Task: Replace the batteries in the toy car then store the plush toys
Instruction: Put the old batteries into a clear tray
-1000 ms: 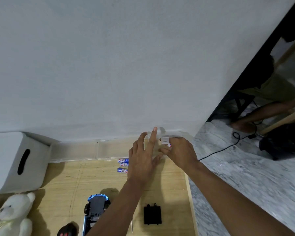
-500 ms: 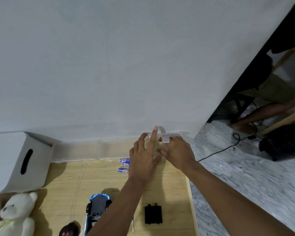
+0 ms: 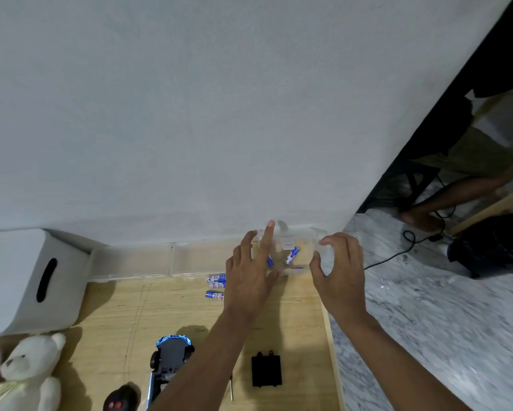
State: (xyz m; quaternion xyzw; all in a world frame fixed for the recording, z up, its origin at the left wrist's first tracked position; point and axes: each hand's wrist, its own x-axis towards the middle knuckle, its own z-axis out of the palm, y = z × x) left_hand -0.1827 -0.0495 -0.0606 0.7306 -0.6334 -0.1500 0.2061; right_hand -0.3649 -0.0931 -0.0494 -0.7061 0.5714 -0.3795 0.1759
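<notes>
At frame centre my left hand [image 3: 250, 271] lies flat, fingers spread, and my right hand [image 3: 339, 268] curls loosely, flanking a clear box [image 3: 290, 256] of batteries [image 3: 291, 255].

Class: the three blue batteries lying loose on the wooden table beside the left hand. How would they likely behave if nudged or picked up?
The blue batteries are round cylinders lying on their sides on the smooth table, so a nudge would probably roll them. They look rigid and small, so likely easy to pinch, though perhaps slippery.

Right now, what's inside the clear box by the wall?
Blue batteries show through the clear box; how many I can't tell, since the left hand covers part.
</notes>
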